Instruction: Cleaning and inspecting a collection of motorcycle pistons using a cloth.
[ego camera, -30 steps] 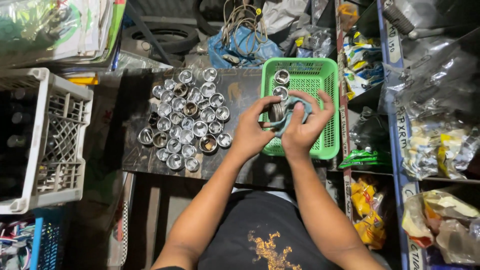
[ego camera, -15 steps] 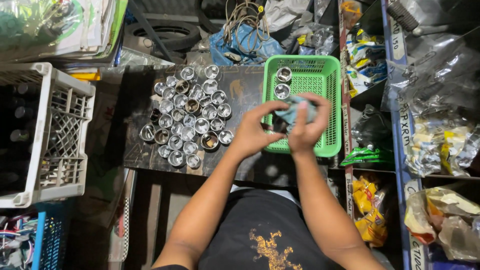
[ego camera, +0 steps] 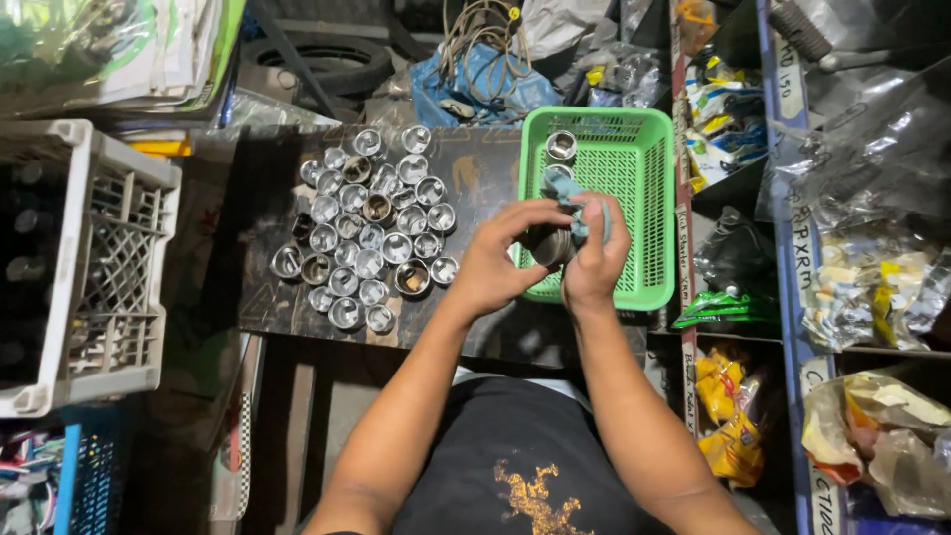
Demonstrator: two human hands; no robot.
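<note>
Hands meet just over the near edge of the green basket (ego camera: 644, 198). Left hand (ego camera: 495, 263) pinches a small metal cup (ego camera: 551, 246) between thumb and curled fingers, its side resting against the fingertips. Right hand (ego camera: 594, 260) closes around a pale blue cloth (ego camera: 575, 203) pressed against the cup. Left of the basket, many similar metal cups (ego camera: 367, 238) crowd a dark board (ego camera: 475, 168). Two more cups (ego camera: 561, 147) sit at the basket's far end.
</note>
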